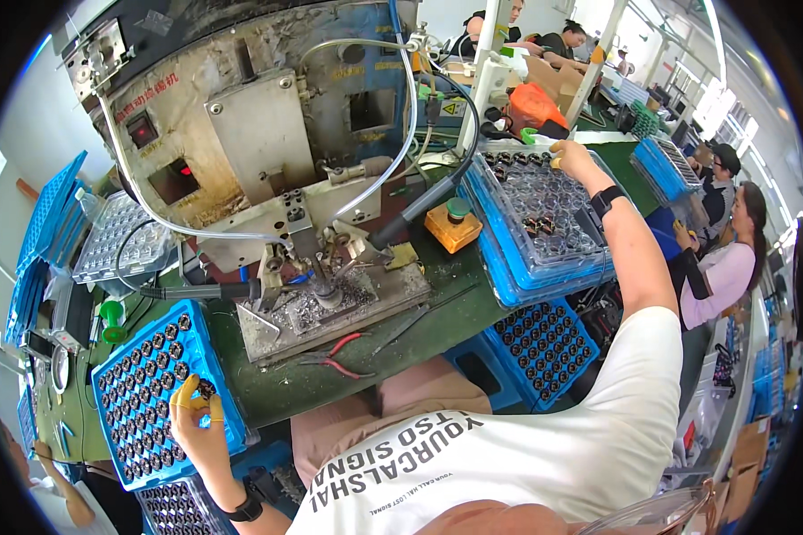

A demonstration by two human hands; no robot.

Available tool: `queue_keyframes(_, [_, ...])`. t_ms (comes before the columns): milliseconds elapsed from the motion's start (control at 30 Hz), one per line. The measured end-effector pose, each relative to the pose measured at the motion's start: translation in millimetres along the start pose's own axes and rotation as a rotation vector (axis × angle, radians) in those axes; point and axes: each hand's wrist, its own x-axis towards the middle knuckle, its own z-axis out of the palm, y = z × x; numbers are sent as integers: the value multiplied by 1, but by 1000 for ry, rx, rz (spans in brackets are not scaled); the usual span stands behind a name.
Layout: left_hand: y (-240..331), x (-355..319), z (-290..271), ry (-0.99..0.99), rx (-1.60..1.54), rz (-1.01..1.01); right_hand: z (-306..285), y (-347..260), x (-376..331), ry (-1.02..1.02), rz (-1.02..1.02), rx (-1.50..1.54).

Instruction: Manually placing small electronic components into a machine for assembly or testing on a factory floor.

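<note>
My left hand (196, 419), with yellow finger cots, pinches a small dark round part over the blue tray (120, 441) full of dark round parts at my lower left. My right hand (569, 156) reaches far out to the upper right and touches the far edge of a clear plastic tray (544, 214) of small dark parts, stacked on blue trays. Whether that hand holds a part cannot be told. Both wrists wear black bands.
A worn grey machine (268, 143) with hoses stands ahead, its metal base plate (330, 308) littered with shavings. Red-handled pliers (335, 352) lie on the green bench. An orange button box (453, 227), another blue tray (540, 348) and several people at the right are in view.
</note>
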Motion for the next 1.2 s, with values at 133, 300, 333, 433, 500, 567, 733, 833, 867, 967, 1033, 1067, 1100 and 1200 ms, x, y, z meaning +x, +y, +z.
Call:
queue_keyframes(133, [1, 3, 10, -36, -126, -10, -21, -2, -16, -53, -95, -4])
queue_keyframes(300, [10, 11, 28, -54, -143, 34, -18, 0, -24, -111, -143, -120])
queue_keyframes(333, [12, 12, 29, -56, -148, 34, -18, 2, -26, -110, -140, -124])
queue_keyframes(433, [16, 13, 29, -104, -137, 17, -29, -14, -34, -81, -118, -183])
queue_keyframes(500, [14, 11, 27, -111, -161, 12, -37, -16, -34, -76, -161, -147])
queue_keyframes(567, [13, 10, 25, -98, -165, -1, -39, -19, -32, -19, -246, -96])
queue_keyframes(733, [21, 11, 30, -74, -169, -9, -70, -111, -109, 389, -492, 160])
queue_keyframes(833, [22, 16, 38, -91, -151, 2, -62, -169, -191, 592, -652, 337])
queue_keyframes(867, [22, 17, 41, -92, -145, 18, -52, -184, -218, 597, -702, 364])
queue_keyframes(967, [22, 16, 39, -55, -190, -65, 3, -222, -256, 547, -814, 537])
queue_keyframes(1033, [19, 14, 36, -116, -190, -103, 47, -242, -267, 429, -731, 606])
queue_keyframes(1067, [19, 13, 35, -108, -184, -112, 67, -249, -273, 407, -698, 641])
queue_keyframes(1100, [21, 13, 35, -109, -198, -106, 83, -254, -279, 413, -670, 651])
queue_keyframes(1200, [22, 12, 35, -116, -216, -110, 104, -266, -290, 435, -641, 533])
